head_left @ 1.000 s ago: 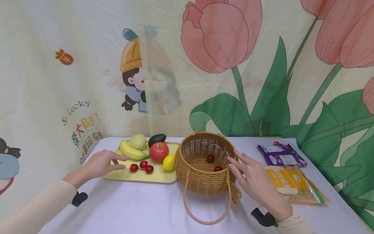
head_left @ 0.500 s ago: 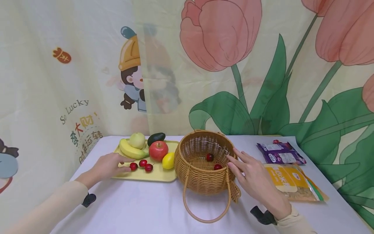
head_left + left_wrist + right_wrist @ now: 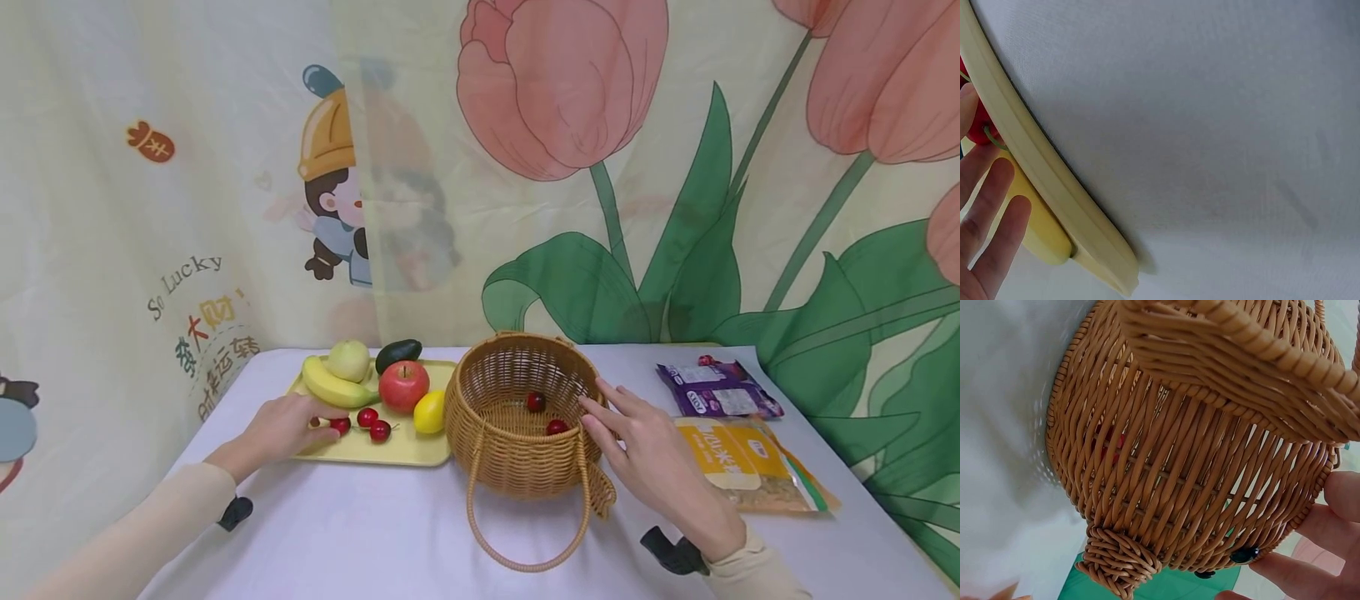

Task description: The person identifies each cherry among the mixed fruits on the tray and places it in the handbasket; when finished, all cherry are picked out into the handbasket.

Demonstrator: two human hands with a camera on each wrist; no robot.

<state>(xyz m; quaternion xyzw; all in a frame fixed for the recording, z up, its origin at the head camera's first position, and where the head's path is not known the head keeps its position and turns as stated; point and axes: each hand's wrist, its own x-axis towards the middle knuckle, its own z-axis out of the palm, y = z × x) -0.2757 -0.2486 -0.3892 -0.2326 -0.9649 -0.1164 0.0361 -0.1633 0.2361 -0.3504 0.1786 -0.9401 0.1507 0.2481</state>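
Lemon (image 3: pixel 430 412) between cherries (image 3: pixel 380 431) and basket (image 3: pixel 517 462); banana (image 3: pixel 333 386), apple (image 3: pixel 403 387) behind cherries.

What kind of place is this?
Probably a table set up indoors, though I can't tell which room: there's a white-covered table, a yellow tray of fruit beside a wicker basket, and a tulip-printed curtain behind.
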